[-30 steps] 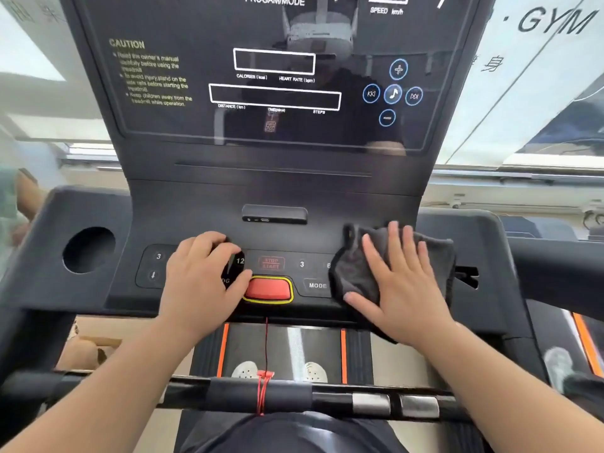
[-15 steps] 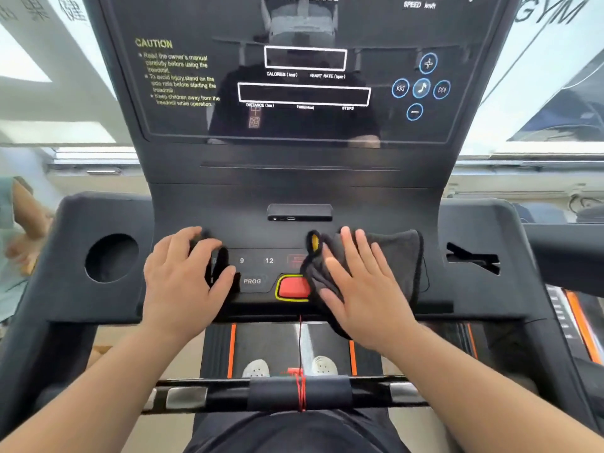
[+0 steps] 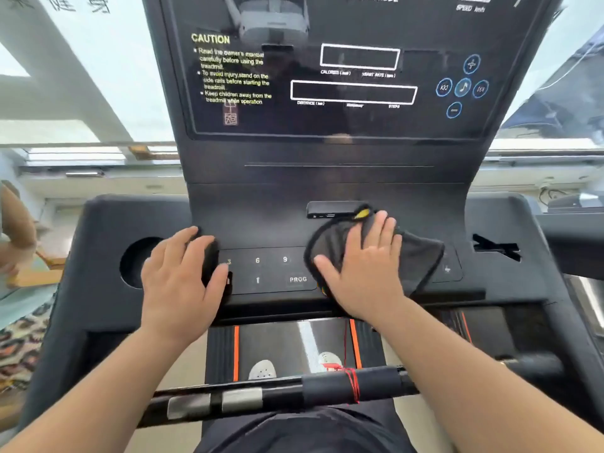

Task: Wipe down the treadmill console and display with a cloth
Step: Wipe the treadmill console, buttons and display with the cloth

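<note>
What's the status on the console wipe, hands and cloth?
Right hand flat on dark cloth, pressing it on button panel. Left hand flat on the panel's left end, bare. Display not under cloth. Nothing blocking.

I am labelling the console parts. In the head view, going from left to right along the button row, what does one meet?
Round black cup hole → bare left hand → white "6" key → "PROG" key → bare right hand pressing dark grey cloth → jagged black slot.

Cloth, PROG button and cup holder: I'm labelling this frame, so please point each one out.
cloth (image 3: 421,253), head view, on the bare dark fabric right of the right hand.
PROG button (image 3: 298,279), head view, on its white lettering.
cup holder (image 3: 135,263), head view, inside the round dark opening.
</note>
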The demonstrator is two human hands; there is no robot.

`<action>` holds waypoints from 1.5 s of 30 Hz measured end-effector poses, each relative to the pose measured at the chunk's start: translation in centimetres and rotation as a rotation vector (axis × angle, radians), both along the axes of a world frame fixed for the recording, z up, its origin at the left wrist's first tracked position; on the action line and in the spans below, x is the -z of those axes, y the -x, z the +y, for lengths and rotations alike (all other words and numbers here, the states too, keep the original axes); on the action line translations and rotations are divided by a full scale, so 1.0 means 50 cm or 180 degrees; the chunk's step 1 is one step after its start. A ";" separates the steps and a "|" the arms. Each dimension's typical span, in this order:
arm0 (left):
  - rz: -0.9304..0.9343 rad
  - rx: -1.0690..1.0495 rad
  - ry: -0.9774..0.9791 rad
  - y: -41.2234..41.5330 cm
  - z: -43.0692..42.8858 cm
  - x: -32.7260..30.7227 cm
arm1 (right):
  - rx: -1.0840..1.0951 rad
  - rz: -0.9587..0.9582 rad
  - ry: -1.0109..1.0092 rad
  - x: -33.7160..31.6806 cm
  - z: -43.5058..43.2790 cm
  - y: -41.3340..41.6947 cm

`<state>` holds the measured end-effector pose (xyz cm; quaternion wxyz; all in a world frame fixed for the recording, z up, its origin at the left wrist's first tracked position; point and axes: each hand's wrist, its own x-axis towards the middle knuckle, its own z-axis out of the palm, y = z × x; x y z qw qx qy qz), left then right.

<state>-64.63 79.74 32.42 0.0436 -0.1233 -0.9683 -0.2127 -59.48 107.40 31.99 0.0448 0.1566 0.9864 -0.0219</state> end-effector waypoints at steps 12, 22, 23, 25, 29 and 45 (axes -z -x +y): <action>-0.0007 0.0316 -0.0650 0.003 -0.060 0.020 | -0.1849 -0.0176 -0.0267 -0.021 -0.060 -0.032; -0.0058 0.0500 -0.1622 0.003 -0.100 0.021 | -0.1550 -0.0045 0.0206 -0.007 -0.269 0.038; -0.0107 0.0461 -0.1782 0.005 -0.101 0.024 | -0.1752 -0.0039 0.0212 -0.004 -0.280 0.046; -0.0226 0.0358 -0.2055 0.006 -0.105 0.031 | -0.2183 -0.0024 0.0168 0.000 -0.279 0.047; -0.0404 -0.0142 -0.2466 0.011 -0.097 0.029 | -0.2734 -0.0010 0.0114 0.001 -0.219 0.027; -0.0229 -0.0381 -0.2340 0.071 -0.085 0.002 | -0.2199 0.0711 0.0308 -0.011 -0.258 0.109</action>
